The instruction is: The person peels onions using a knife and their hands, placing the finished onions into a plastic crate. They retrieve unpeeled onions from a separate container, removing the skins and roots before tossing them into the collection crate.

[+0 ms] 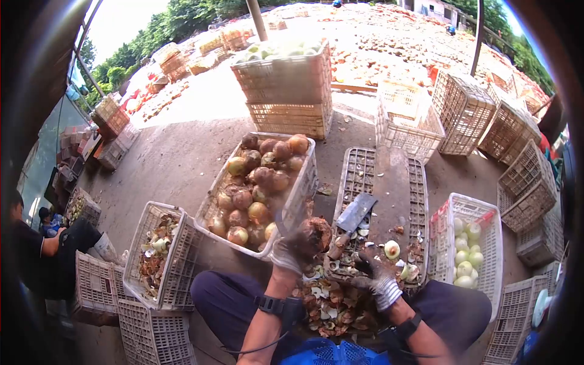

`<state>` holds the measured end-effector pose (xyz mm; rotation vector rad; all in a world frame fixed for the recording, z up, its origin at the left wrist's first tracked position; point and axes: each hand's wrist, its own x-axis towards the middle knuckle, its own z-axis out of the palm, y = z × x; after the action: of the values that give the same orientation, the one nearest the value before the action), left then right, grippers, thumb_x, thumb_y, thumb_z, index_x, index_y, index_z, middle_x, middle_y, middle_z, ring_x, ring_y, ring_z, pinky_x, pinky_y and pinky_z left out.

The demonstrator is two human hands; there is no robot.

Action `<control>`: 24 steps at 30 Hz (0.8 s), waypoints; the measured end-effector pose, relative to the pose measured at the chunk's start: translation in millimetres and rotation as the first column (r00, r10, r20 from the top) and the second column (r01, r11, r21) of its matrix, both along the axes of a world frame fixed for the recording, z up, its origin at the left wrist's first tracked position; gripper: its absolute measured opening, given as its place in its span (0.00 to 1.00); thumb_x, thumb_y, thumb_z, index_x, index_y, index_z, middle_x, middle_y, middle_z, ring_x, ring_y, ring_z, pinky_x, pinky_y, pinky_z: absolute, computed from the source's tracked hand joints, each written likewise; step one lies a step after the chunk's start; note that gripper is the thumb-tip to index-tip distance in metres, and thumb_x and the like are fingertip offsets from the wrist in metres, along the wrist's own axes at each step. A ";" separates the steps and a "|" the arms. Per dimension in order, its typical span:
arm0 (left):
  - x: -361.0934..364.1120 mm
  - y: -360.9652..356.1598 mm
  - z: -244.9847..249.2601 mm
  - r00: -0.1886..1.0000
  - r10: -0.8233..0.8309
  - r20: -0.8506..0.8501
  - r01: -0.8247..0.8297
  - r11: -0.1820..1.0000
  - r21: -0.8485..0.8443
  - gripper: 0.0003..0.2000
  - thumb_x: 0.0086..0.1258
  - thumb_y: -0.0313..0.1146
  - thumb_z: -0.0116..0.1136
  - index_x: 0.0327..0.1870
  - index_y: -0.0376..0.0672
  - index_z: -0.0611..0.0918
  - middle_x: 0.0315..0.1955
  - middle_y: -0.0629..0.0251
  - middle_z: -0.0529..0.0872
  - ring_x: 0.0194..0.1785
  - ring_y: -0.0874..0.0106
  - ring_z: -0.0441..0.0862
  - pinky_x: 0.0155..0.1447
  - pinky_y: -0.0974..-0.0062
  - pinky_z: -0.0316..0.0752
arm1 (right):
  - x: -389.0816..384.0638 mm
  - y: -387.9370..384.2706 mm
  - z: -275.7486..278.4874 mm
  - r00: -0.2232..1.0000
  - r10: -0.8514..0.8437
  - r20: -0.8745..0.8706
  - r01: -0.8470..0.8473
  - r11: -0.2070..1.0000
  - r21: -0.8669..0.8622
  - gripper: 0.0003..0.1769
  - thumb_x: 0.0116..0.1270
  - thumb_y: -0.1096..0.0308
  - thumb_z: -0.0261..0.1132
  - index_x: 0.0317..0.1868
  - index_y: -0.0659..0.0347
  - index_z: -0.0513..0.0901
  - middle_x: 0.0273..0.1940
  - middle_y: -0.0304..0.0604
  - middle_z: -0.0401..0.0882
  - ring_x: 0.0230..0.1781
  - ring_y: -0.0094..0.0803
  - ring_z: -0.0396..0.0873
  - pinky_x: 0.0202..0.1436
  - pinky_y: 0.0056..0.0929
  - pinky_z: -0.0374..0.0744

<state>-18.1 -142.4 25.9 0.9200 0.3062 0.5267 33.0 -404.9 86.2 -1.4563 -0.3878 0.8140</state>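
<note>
My left hand (288, 250), in a dark-palmed work glove, grips a brown-skinned onion (316, 235) between the full crate and the work surface. Motion blurs its fingers a little. My right hand (376, 280), gloved too, hovers over the near edge of an upturned crate (354, 159) with fingers apart and nothing in them. A wooden board (392, 188) lies along that crate. The cleaver (356, 212) rests there, its wooden handle (338, 246) pointing toward me. Beside it on the board sits a trimmed, pale onion (392, 249) among skin scraps.
Unpeeled onions (258, 212) fill a crate (309, 182) at left; peeled onions (466, 255) lie in a crate (496, 243) at right. Peelings (331, 307) heap between my legs, and a scrap crate (159, 252) stands further left. Stacked crates (283, 85) stand ahead. Another person (52, 243) sits far left.
</note>
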 end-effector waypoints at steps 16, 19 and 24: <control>-9.2 -151.2 47.2 0.711 -0.358 -0.605 0.613 0.738 0.283 0.17 0.58 0.28 0.63 0.50 0.36 0.79 0.40 0.62 0.84 0.42 0.74 0.80 0.45 0.73 0.75 | 26.0 -54.8 -0.1 0.877 -0.082 0.474 0.336 0.809 -0.482 0.48 0.30 0.56 0.81 0.56 0.63 0.75 0.45 0.48 0.82 0.45 0.36 0.81 0.50 0.32 0.78; 9.7 -118.9 46.5 0.683 -0.083 -0.725 0.589 0.649 0.481 0.19 0.54 0.28 0.66 0.49 0.36 0.80 0.40 0.61 0.85 0.41 0.73 0.80 0.44 0.71 0.75 | 41.1 -52.9 -4.8 0.912 -0.116 0.393 0.327 0.786 -0.525 0.50 0.29 0.53 0.82 0.58 0.61 0.74 0.48 0.50 0.80 0.48 0.39 0.79 0.54 0.33 0.77; 45.8 -89.4 38.0 0.560 0.177 -0.809 0.651 0.510 0.562 0.22 0.49 0.29 0.70 0.48 0.38 0.81 0.39 0.59 0.86 0.40 0.70 0.81 0.44 0.68 0.75 | 42.2 -38.2 -14.6 0.863 -0.190 0.469 0.419 0.788 -0.452 0.47 0.35 0.53 0.81 0.58 0.60 0.74 0.56 0.52 0.74 0.55 0.44 0.74 0.60 0.35 0.73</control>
<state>27.7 -231.8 63.9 2.1671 0.7523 -0.1822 75.2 -443.1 71.6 -2.1737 -0.2093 0.3478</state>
